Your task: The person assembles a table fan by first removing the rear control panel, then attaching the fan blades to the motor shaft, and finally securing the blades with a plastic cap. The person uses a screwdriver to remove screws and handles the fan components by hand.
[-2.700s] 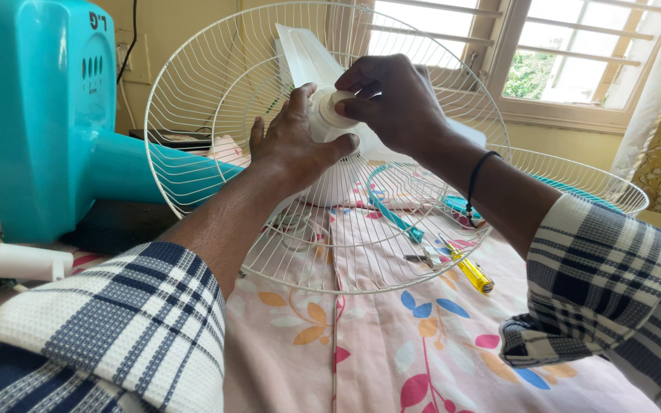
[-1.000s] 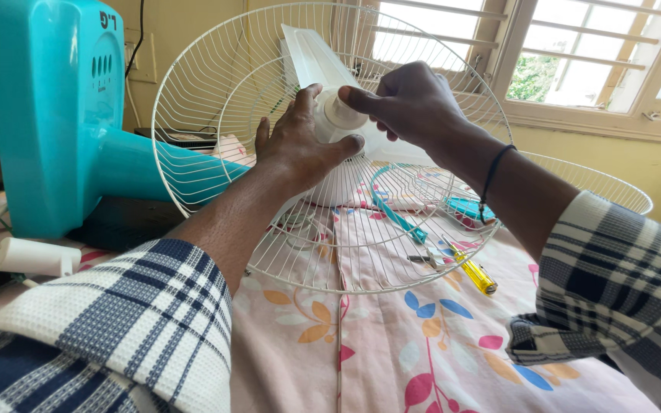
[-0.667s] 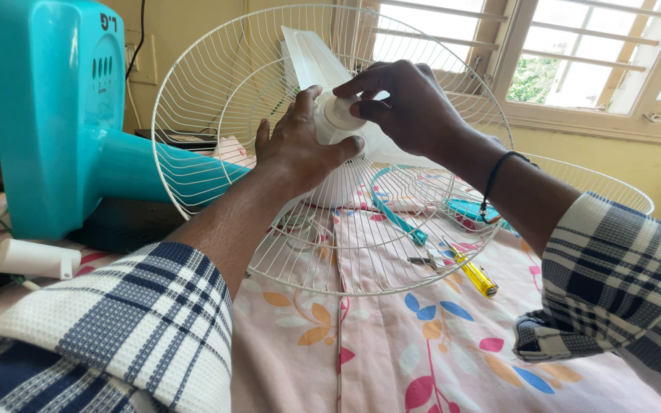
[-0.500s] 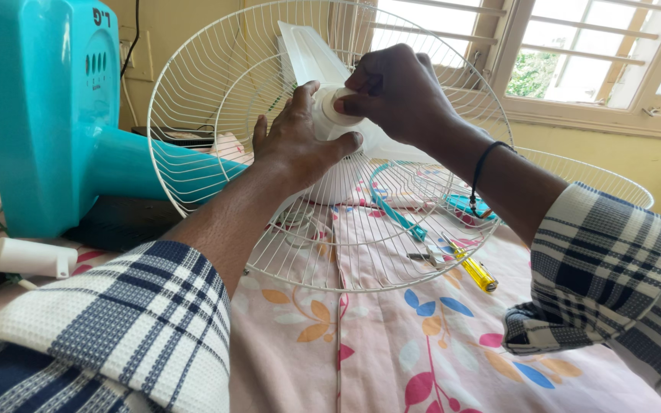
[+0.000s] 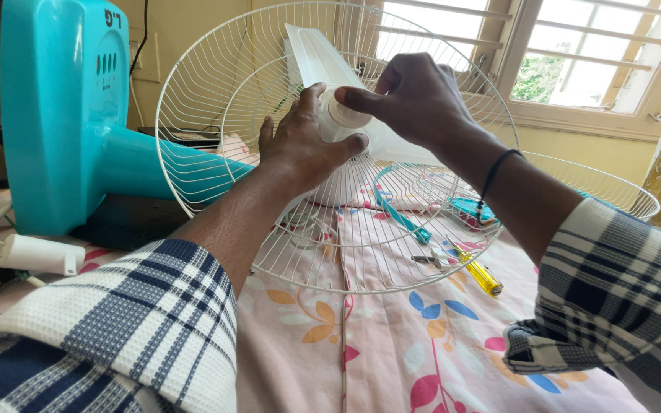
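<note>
right hand (image 5: 415, 95): fingers regripped on white cap (image 5: 343, 118), turned since a moment ago | left hand (image 5: 304, 145): still clasping fan hub (image 5: 330, 180) | wire guard (image 5: 216, 92) unmoved

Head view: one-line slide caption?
Left hand steadies white fan blade hub; right hand pinches its cap.

White hub cap (image 5: 343, 120) mostly covered by right hand (image 5: 416, 99) and left hand (image 5: 302, 145). Fan blade (image 5: 315, 55) root hidden behind both hands. Teal fan base (image 5: 63, 115) cut off at top and left edges. Second wire guard (image 5: 606, 187) partly behind right forearm. Small metal tool (image 5: 428, 258) beside yellow screwdriver (image 5: 480, 275): kind unclear.
</note>
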